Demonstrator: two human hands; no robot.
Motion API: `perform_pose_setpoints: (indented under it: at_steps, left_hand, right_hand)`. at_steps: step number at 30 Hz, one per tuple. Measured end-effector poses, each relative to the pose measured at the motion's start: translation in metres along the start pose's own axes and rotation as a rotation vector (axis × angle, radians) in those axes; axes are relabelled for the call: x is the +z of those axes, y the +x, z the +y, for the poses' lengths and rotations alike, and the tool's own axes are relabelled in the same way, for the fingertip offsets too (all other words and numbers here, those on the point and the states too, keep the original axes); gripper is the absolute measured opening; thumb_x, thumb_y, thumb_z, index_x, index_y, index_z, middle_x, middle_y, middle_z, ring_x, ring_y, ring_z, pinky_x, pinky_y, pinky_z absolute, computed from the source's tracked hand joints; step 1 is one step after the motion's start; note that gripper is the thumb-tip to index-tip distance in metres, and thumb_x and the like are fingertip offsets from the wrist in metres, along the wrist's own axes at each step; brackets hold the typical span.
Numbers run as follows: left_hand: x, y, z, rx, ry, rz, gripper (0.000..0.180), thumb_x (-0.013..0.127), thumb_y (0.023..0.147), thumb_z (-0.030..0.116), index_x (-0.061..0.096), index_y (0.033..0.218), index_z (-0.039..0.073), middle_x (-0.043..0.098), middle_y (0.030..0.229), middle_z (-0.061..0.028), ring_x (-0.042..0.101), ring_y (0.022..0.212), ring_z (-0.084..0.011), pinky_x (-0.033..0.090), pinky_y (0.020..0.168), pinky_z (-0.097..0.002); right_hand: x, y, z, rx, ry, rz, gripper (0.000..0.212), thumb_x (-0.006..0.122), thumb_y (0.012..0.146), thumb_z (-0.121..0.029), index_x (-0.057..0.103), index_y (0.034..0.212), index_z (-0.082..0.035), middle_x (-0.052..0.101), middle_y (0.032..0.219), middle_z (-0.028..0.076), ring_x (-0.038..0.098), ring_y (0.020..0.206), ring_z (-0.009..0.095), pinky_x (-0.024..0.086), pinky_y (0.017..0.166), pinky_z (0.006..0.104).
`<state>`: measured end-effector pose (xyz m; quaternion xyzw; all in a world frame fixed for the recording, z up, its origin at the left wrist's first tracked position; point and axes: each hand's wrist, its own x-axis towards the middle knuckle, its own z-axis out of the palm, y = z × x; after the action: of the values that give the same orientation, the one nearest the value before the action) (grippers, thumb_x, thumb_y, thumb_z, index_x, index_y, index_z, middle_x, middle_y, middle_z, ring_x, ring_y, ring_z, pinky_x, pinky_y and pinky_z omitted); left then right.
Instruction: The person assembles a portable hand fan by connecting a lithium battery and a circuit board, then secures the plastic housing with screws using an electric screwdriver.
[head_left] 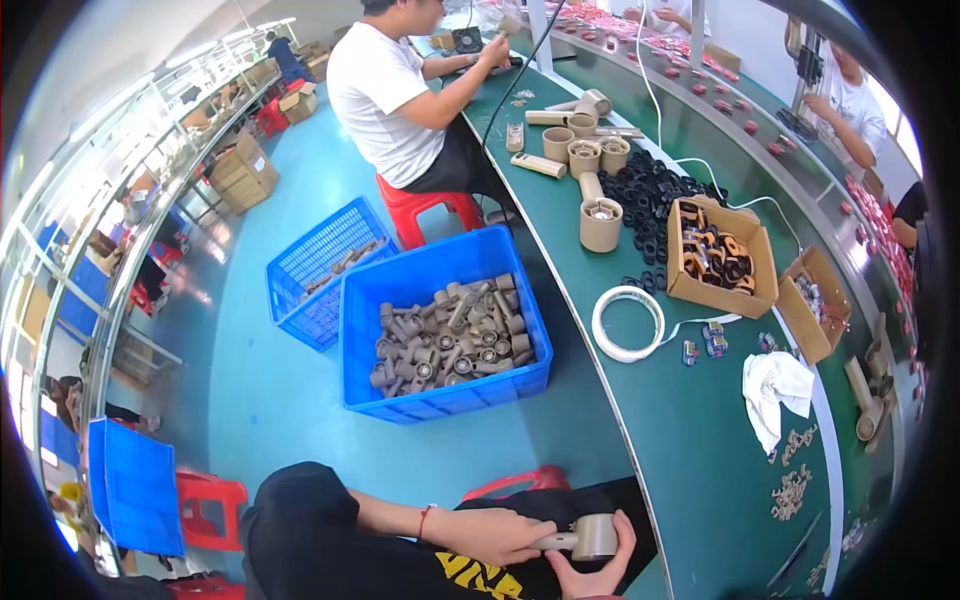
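Note:
Low over my lap, I hold a beige hair dryer housing (597, 536) with a round drum-like head and a short handle. My left hand (490, 534), with a red cord at its wrist, is closed on the handle. The fingers and thumb of my right hand (612, 572) wrap round the head from the right and below. To the left of the workbench, a blue crate (440, 408) holds a heap of similar beige housings (450, 340). More beige housings (600, 225) stand on the green workbench (700, 440).
Black rings (645, 190) lie piled beside a cardboard box (722, 285) of black and orange parts. A white tape roll (628, 323), a white cloth (778, 390) and small metal pieces (790, 492) are on the bench. A co-worker (385, 95) sits on a red stool (430, 212) ahead.

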<state>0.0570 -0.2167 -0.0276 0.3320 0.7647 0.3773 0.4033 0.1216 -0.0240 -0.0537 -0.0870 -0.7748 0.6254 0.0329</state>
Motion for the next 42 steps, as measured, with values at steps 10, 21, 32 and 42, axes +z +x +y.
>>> perform_pose_setpoints:
  at_steps: [10, 21, 32, 42]
  left_hand:
    - [0.024, 0.025, 0.001, 0.254, -0.046, -0.387, 0.038, 0.062, 0.089, 0.024, 0.057, 0.118, -0.002, 0.068, 0.097, -0.0172, 0.065, 0.09, -0.0292, 0.05, 0.079, -0.0416]
    - [0.048, 0.036, 0.001, -0.018, 0.025, -0.407, 0.044, 0.063, 0.084, 0.042, 0.065, 0.11, 0.006, 0.066, 0.104, -0.0187, 0.064, 0.098, -0.0328, 0.05, 0.083, -0.0448]
    - [0.1, 0.062, -0.036, -0.114, 0.226, -0.397, 0.039, 0.061, 0.078, 0.051, 0.07, 0.095, 0.016, 0.07, 0.087, -0.0161, 0.067, 0.081, -0.0364, 0.051, 0.07, -0.0515]
    - [0.096, 0.056, -0.061, -0.141, 0.064, -0.564, 0.027, 0.071, 0.079, 0.03, 0.068, 0.091, 0.006, 0.067, 0.091, -0.0144, 0.065, 0.086, -0.0292, 0.052, 0.074, -0.0409]
  right_hand:
    - [-0.062, -0.04, 0.007, -0.266, -0.467, -0.317, 0.027, 0.064, 0.077, -0.022, 0.068, 0.103, -0.014, 0.061, 0.109, 0.008, 0.058, 0.101, 0.033, 0.045, 0.087, 0.0444]
    - [-0.052, -0.115, 0.089, -0.053, -0.563, -0.422, 0.037, 0.059, 0.079, -0.01, 0.062, 0.116, -0.008, 0.051, 0.127, 0.015, 0.047, 0.115, 0.038, 0.04, 0.099, 0.043]
    - [-0.038, -0.123, 0.117, -0.145, -0.613, -0.434, 0.039, 0.059, 0.083, -0.029, 0.061, 0.118, -0.013, 0.051, 0.129, 0.009, 0.044, 0.123, 0.032, 0.036, 0.102, 0.0454]
    - [-0.027, -0.123, 0.104, -0.189, -0.689, -0.383, 0.038, 0.057, 0.085, -0.028, 0.059, 0.12, -0.012, 0.051, 0.128, 0.009, 0.042, 0.122, 0.034, 0.036, 0.099, 0.0473]
